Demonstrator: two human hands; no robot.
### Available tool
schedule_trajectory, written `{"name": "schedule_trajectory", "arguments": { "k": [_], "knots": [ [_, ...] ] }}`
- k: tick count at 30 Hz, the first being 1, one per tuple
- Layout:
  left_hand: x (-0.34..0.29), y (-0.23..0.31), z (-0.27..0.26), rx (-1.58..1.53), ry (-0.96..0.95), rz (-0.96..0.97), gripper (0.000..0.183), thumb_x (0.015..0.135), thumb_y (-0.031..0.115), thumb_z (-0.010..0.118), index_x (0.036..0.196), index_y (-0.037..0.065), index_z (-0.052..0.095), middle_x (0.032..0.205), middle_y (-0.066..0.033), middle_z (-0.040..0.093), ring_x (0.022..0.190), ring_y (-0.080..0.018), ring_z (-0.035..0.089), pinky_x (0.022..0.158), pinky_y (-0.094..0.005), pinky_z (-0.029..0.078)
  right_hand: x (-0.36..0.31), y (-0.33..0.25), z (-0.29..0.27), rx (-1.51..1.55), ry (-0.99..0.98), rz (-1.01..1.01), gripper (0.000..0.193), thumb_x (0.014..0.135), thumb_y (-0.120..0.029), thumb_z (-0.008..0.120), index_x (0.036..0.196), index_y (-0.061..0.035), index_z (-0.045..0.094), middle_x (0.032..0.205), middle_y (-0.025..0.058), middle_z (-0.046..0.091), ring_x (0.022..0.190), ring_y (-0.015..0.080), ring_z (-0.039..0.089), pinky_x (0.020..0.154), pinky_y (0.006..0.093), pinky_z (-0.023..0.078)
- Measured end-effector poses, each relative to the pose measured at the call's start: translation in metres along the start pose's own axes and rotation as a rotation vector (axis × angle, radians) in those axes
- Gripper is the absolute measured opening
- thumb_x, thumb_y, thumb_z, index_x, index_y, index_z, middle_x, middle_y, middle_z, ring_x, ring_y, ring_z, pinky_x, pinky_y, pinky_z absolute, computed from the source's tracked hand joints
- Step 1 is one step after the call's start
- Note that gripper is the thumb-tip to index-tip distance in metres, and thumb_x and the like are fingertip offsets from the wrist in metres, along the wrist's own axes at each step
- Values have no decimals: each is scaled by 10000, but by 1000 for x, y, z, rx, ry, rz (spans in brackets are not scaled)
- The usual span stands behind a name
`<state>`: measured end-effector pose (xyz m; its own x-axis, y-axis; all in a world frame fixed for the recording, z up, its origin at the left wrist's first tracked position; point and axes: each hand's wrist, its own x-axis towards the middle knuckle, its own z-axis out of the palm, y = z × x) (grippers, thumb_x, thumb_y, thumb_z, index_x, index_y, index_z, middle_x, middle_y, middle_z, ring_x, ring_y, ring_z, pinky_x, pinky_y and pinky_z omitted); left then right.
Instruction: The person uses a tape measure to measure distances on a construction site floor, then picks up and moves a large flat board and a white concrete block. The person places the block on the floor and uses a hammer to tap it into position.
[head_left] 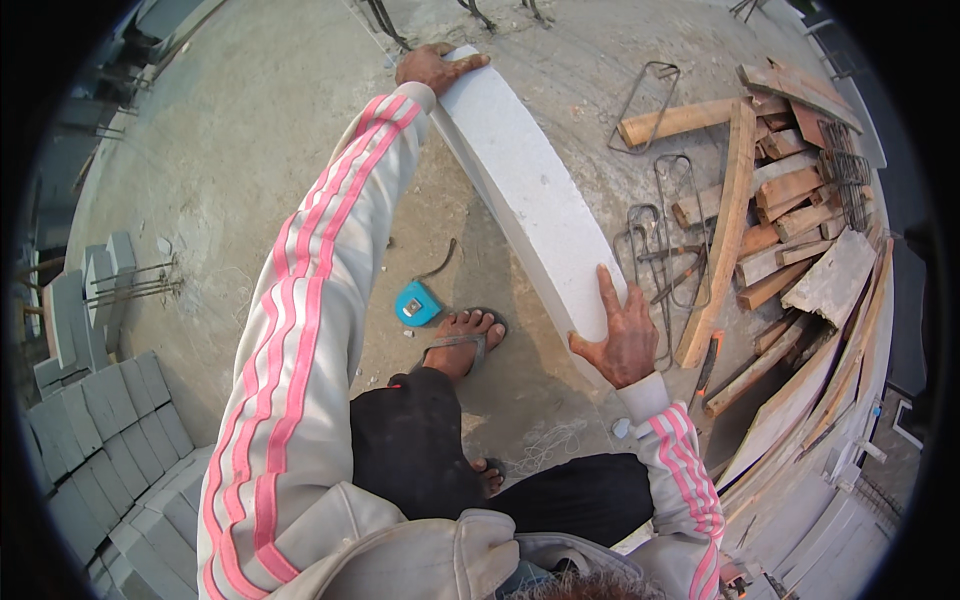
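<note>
A long white lightweight concrete block (pixel 535 175) stands on its narrow side on the floor, slanting from far middle to near right. My left hand (pixel 435 70) grips its far end, thumb lying across the top and the other fingers partly hidden beyond the edge. At the near end, my right hand (pixel 622 335) straddles the block, thumb on one side and fingers on the other. A blue tape measure (pixel 417 304) rests on the floor to the left of the block, beside my sandalled foot (pixel 458 345).
Scrap timber (pixel 790 190) is heaped at the right, with bent steel stirrups (pixel 645 105) and an orange-handled tool (pixel 709 362) beside it. Grey blocks (pixel 95 420) are stacked at the lower left. Rebar ends (pixel 385 22) stick up at the far edge; others (pixel 135 290) protrude at left.
</note>
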<state>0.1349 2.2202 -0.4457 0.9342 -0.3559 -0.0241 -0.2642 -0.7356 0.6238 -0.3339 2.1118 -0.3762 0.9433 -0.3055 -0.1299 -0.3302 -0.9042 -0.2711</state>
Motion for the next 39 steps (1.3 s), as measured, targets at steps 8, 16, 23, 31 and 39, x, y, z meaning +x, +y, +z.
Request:
{"name": "schedule_trajectory", "arguments": {
  "k": [8,16,23,31,39],
  "knots": [
    [-106,-2,9,-43,-11,229,676,765,511,621,1315,118,607,1290,-142,598,1209,-313,565,1059,-430,427,-8,6,-2,29,-1,15,1208,608,-536,892,1571,-144,279,1317,292,466,1169,454,573,876,514,566],
    [-408,-15,52,320,-846,137,401,1005,78,391,1397,121,465,1557,-111,387,1452,-336,343,1181,-479,277,-15,7,-6,-13,-152,93,1178,608,-420,883,1579,-179,261,1228,248,494,1117,434,593,822,486,592],
    [-369,-36,71,315,-670,217,458,941,209,436,1383,105,494,1498,-130,437,1396,-337,398,1149,-468,315,-18,13,0,11,-181,113,1116,634,-415,840,1573,-171,288,1177,230,496,1074,403,597,827,509,576],
    [-272,-22,66,231,-474,260,570,868,359,488,1366,86,528,1429,-151,496,1332,-339,461,1113,-457,358,-19,13,1,-41,-118,80,1098,639,-414,838,1568,-169,305,1157,218,520,1041,392,616,837,478,578],
    [-197,-12,50,162,-353,244,709,795,508,541,1350,67,562,1361,-173,554,1269,-341,525,1076,-445,400,-19,13,2,-41,-129,92,1111,634,-411,845,1574,-195,292,1181,232,516,1048,412,619,822,491,588]
  ]
}}
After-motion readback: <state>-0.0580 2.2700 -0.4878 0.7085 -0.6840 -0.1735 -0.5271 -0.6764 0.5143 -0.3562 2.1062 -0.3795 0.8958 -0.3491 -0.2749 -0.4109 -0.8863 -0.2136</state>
